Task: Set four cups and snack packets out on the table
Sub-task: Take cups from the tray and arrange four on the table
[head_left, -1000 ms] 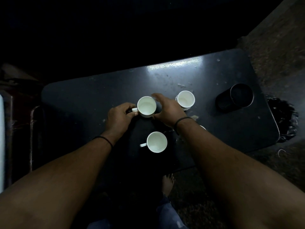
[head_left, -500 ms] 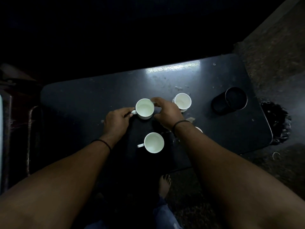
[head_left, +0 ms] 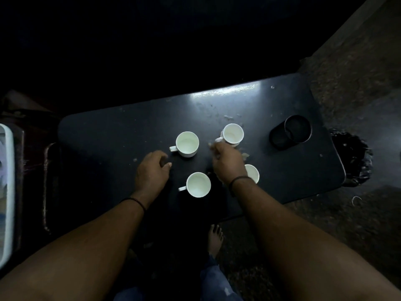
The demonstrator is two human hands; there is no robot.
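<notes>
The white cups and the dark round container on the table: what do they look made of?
The cups, like the far left cup, look like glazed ceramic: plain white, smooth, thick rims, moulded handles; hard plastic is possible. The dark container lying on its side on the table looks like metal or plastic: thin rim with a faint sheen, too dim to tell.

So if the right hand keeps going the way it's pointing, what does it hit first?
Most likely the far right cup: the right hand points up-table with its fingers at that cup's handle. Contact can't be confirmed; the picture is dim.
</notes>
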